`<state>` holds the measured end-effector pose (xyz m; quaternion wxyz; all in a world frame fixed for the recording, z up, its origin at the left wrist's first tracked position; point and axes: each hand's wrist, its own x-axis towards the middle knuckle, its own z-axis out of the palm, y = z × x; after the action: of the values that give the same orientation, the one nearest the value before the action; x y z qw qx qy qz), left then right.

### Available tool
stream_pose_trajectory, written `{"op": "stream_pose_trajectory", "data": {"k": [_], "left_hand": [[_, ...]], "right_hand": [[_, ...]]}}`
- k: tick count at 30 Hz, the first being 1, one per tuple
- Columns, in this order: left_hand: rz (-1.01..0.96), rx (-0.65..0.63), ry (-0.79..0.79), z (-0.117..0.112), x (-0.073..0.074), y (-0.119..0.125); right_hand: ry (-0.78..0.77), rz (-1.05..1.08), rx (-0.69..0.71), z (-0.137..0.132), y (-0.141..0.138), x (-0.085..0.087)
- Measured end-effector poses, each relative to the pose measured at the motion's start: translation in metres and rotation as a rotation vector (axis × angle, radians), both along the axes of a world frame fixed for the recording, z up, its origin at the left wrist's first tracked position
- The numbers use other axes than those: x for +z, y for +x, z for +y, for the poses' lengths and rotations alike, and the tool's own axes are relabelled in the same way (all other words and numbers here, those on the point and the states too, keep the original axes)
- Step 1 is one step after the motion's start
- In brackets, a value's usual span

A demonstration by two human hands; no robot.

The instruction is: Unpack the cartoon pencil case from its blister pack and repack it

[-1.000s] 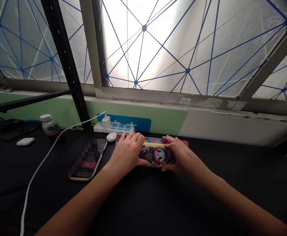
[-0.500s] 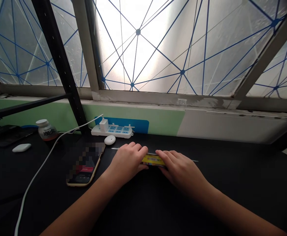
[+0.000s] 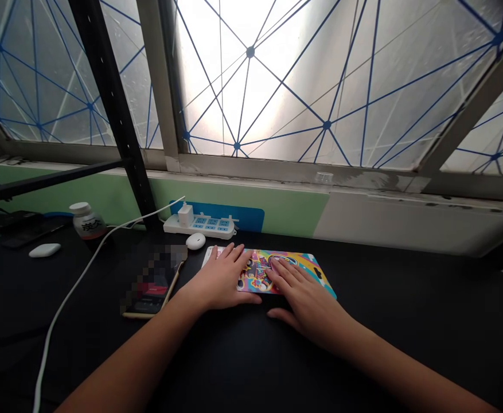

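Observation:
A flat rectangular item with a bright cartoon print (image 3: 255, 269) in pink, yellow and blue lies on the black desk. I cannot make out whether it is a packet, a case or a board. My left hand (image 3: 223, 278) rests palm down across its left part, with the fingers stretched out and the thumb off its near edge. On its middle and right part lies my right hand (image 3: 305, 292), also flat with fingers extended and the thumb apart. The hands cover some of the print.
To the left lies a phone (image 3: 152, 289) with a partly blurred screen. Behind it are a round white case (image 3: 195, 241) and a white power strip (image 3: 210, 226). A white cable (image 3: 73, 287) crosses the left side, near a jar (image 3: 86, 221) and a white object (image 3: 45, 250).
The item, earlier tipped up with a narrow yellow side showing between both hands, now lies flat with its colourful face up. My fingers have gone from gripping it to lying flat on it.

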<state>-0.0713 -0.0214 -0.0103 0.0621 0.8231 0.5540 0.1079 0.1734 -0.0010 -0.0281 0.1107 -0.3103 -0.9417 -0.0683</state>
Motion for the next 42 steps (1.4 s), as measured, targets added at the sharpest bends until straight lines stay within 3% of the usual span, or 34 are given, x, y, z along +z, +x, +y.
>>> {"op": "stream_pose_trajectory", "data": {"k": [5,10,15,18,21,25,28,31,35,42], "left_hand": [[-0.023,0.011,-0.022,0.002,-0.003,-0.004],[-0.040,0.000,-0.015,-0.003,-0.002,0.008],[-0.030,-0.001,-0.015,-0.006,-0.001,0.014],[-0.031,-0.009,-0.027,-0.007,0.002,0.013],[-0.055,-0.011,0.036,-0.010,0.010,0.017],[-0.157,-0.010,0.180,-0.009,0.013,0.027],[-0.149,0.028,0.095,-0.003,0.005,0.029],[-0.097,0.037,-0.023,0.000,-0.006,0.025],[-0.095,0.008,-0.043,-0.002,-0.009,0.022],[-0.065,0.035,-0.106,0.000,0.000,0.012]], "right_hand": [[-0.110,-0.004,0.037,0.004,0.010,0.005],[-0.263,0.008,0.032,0.005,0.047,0.017],[-0.234,0.008,-0.004,0.012,0.092,0.016],[-0.168,-0.039,-0.032,0.018,0.100,0.018],[-0.088,-0.043,-0.039,0.018,0.082,0.022],[-0.060,0.015,0.045,0.010,0.029,0.023],[-0.126,-0.021,0.128,0.007,-0.003,0.018],[-0.135,-0.062,0.158,0.009,-0.010,0.012],[-0.116,-0.034,0.195,0.012,0.014,0.008],[-0.050,-0.003,0.099,0.015,0.083,-0.003]]}}
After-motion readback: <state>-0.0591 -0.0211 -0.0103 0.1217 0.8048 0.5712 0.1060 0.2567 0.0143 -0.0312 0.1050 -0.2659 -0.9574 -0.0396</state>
